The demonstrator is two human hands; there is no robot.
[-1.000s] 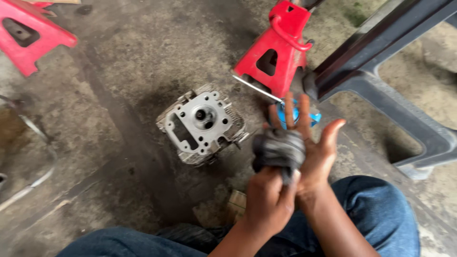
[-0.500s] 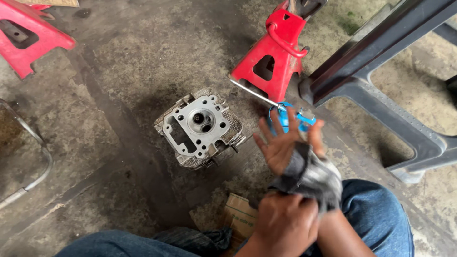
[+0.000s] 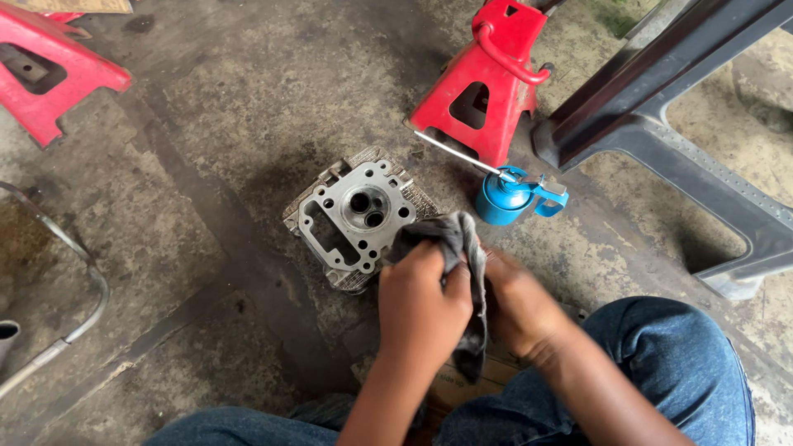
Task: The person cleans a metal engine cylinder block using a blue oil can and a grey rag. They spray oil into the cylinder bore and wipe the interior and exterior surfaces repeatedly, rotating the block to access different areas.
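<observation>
Both hands have dropped lower in the frame since a moment ago, so now the left hand (image 3: 423, 304) is closed around a dark grey crumpled rag (image 3: 457, 248) and the right hand (image 3: 522, 307) is pressed against its other side, fingers hidden, so can't tell how it grips. That rag sits at lower centre, its top edge touching the grey finned metal cylinder head (image 3: 357, 216) lying on the stained concrete floor (image 3: 206, 124). Risk as I see it: a loose rag corner could drag grit into the open ports, or an elbow swing could tip the small blue oil can with the long spout (image 3: 505, 196) just right of centre, beside the red steel jack stand (image 3: 487, 83).
</observation>
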